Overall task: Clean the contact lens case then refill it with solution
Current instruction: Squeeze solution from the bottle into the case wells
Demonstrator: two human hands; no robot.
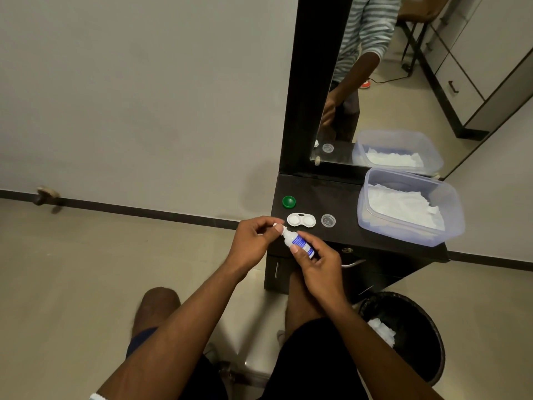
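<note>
A white contact lens case (301,220) lies open on the dark counter (346,197), both wells uncovered. A green cap (289,202) sits behind it to the left, and a clear cap (328,220) to its right. My right hand (320,265) grips a small white solution bottle (300,242) with a blue label, tilted with its top toward the left. My left hand (253,241) pinches the bottle's white top (278,226) just left of the case, over the counter's front left corner.
A clear plastic tub (409,206) holding white tissues stands at the counter's right. A mirror (375,82) rises behind. A black bin (403,336) with a crumpled tissue stands on the floor at the lower right. My knees are below the counter.
</note>
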